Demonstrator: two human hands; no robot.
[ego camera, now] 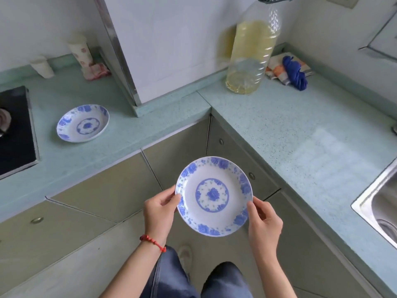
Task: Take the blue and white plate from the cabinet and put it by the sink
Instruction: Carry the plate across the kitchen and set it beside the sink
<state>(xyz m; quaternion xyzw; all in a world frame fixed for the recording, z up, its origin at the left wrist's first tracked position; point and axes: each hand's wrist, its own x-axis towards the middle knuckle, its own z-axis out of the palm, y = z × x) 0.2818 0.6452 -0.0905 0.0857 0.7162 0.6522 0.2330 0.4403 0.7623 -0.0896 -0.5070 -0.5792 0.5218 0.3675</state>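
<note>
Both forearms rise from the bottom edge of the frame, cut off below the elbows, over blue trousers and one pale shoe that is partly hidden. Left hand [160, 208], a red bracelet [153, 242] on its wrist, and right hand [264, 222] hold the blue and white plate [213, 196] level in the lower centre, face up, in front of the cabinet doors [176, 160] and clear of the worktop [300, 134]. Each hand's fingers are closed on the rim, thumb on top and the other fingers hidden beneath. At the right edge the steel sink [376, 203] is cut off, well apart from the plate. A second patterned plate [82, 123] lies on the worktop at centre left, beside a black hob [15, 130] cropped by the left edge. At upper right, a large oil bottle [252, 52] loses its top to the frame; the cloths [287, 69] behind it are bunched and hard to make out.
</note>
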